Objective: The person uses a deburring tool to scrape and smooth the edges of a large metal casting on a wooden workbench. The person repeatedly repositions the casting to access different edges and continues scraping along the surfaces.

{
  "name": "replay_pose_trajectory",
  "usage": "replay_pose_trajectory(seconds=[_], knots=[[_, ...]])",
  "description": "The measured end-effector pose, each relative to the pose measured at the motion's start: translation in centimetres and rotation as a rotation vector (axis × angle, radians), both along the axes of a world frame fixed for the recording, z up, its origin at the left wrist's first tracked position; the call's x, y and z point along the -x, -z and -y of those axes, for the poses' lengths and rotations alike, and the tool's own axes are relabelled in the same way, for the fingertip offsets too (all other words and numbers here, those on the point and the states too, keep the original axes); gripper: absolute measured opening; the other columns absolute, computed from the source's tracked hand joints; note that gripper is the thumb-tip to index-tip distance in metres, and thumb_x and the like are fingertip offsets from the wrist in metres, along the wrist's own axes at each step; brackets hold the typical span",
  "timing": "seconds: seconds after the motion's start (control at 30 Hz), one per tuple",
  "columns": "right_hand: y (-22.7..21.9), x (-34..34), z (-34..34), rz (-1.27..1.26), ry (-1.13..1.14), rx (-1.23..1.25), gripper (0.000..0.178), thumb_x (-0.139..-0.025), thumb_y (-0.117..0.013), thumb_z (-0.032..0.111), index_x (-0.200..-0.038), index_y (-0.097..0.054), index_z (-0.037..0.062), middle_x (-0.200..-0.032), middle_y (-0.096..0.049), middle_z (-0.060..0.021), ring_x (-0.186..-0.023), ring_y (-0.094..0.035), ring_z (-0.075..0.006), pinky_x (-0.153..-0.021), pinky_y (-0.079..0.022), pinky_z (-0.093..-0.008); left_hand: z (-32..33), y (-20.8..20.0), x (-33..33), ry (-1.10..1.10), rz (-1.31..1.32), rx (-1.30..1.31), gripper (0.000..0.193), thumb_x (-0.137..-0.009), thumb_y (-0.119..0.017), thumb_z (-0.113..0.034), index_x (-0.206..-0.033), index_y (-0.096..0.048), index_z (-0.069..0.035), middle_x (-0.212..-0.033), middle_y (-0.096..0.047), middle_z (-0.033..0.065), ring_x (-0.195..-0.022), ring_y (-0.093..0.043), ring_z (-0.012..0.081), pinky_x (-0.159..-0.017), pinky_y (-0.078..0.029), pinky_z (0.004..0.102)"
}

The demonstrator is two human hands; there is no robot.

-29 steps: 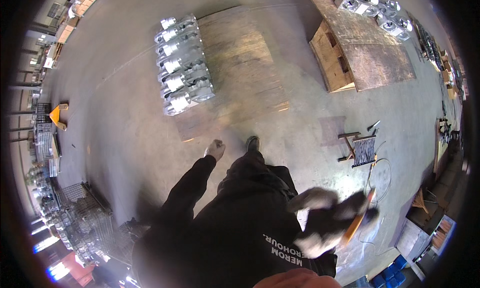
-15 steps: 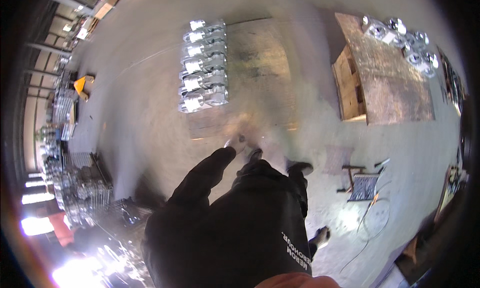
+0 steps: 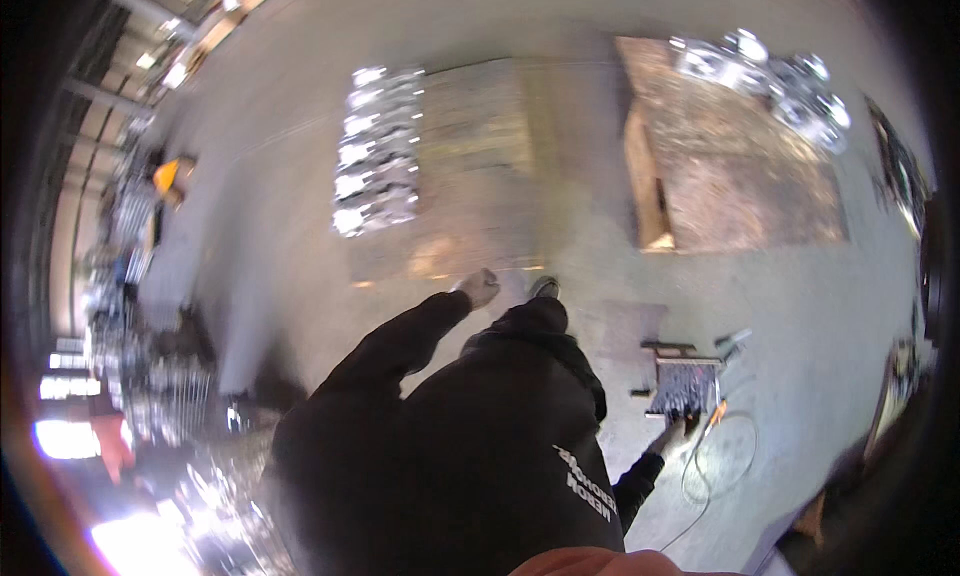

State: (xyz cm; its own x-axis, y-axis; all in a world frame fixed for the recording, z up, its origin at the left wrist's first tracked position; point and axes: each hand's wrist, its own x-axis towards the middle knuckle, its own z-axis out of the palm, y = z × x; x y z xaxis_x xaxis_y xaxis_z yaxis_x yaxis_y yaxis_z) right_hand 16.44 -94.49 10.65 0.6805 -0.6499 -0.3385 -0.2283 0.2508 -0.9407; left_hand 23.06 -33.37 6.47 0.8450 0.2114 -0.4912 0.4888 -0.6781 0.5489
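My left hand (image 3: 481, 288), slightly blurred, hangs in front of me with curled fingers, and nothing shows in it. Beyond it lies a brown wooden board (image 3: 470, 206) with a column of shiny metal castings (image 3: 380, 156) along its left side. At the lower right, my right hand (image 3: 674, 439) hangs by my side, its fingers curled around a dark patch that I cannot make out. In the picture it overlaps the near edge of a low stool with a dark seat (image 3: 686, 384); whether they touch, I cannot tell.
More shiny castings (image 3: 800, 91) stand on a second wooden platform (image 3: 740, 191) at the right. A thin cable (image 3: 752, 456) with an orange part (image 3: 717, 413) loops over the floor. Stacked metal parts line the left, near a yellow pallet jack (image 3: 168, 178).
The boards and castings have shifted left in view, and the stool appears nearer to me. My right hand has swung forward and up toward the stool. My feet have changed position in a step.
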Motion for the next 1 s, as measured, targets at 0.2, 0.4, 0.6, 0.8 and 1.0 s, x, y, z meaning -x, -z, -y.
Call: replay_pose_trajectory(seconds=[0.2,0.4,0.6,0.8,1.0], knots=[[1.7,1.5,1.7,-0.406,0.187,-0.26,0.051,-0.095,-0.061,0.0,-0.147,-0.059,0.0024,-0.131,-0.069,-0.0178,-0.079,-0.072,-0.0237,-0.069,-0.059,-0.0348,4.4,1.5,-7.1,-0.021,0.11,0.26,0.043,-0.098,-0.072,-0.036,-0.121,-0.069,0.001,-0.099,-0.074,0.0129,-0.096,-0.07,0.0229,-0.09,-0.056,0.0358],[-7.0,-7.9,1.2,-0.136,0.139,0.1,0.057,-0.103,-0.063,0.009,-0.158,-0.048,0.0038,-0.135,-0.067,-0.0143,-0.106,-0.07,-0.0215,-0.08,-0.06,-0.0318,7.3,6.1,-14.7,0.089,-0.382,-0.052,0.051,-0.089,-0.073,-0.041,-0.127,-0.067,-0.007,-0.119,-0.075,0.0234,-0.115,-0.071,0.0389,-0.102,-0.055,0.0476],[-21.9,-27.5,1.8,0.024,0.062,0.312,0.038,-0.11,-0.057,0.012,-0.146,-0.061,-0.0019,-0.12,-0.076,-0.0139,-0.096,-0.073,-0.0167,-0.089,-0.058,-0.0309,14.5,8.6,-29.1,0.22,-0.326,0.009,0.05,-0.092,-0.071,-0.042,-0.123,-0.066,-0.002,-0.11,-0.075,0.0254,-0.102,-0.075,0.04,-0.091,-0.057,0.0499],[-34.2,-42.2,0.1,0.429,-0.174,0.268,0.053,-0.108,-0.055,0.002,-0.159,-0.044,0.0002,-0.143,-0.064,-0.023,-0.109,-0.072,-0.025,-0.094,-0.058,-0.0379,24.9,10.8,-46.0,0.11,-0.055,0.132,0.042,-0.094,-0.076,-0.039,-0.11,-0.069,-0.001,-0.103,-0.078,0.0174,-0.094,-0.074,0.0306,-0.085,-0.057,0.0421],[-38.7,-50.5,-0.1,1.025,-0.588,0.319,0.079,-0.1,-0.06,-0.005,-0.166,-0.018,0.0088,-0.155,-0.05,-0.0277,-0.104,-0.072,-0.0362,-0.086,-0.063,-0.0464,29.9,8.3,-50.6,-0.064,0.033,0.505,0.025,-0.099,-0.073,-0.026,-0.102,-0.066,-0.003,-0.083,-0.064,0.0031,-0.081,-0.06,0.0144,-0.078,-0.052,0.035]])
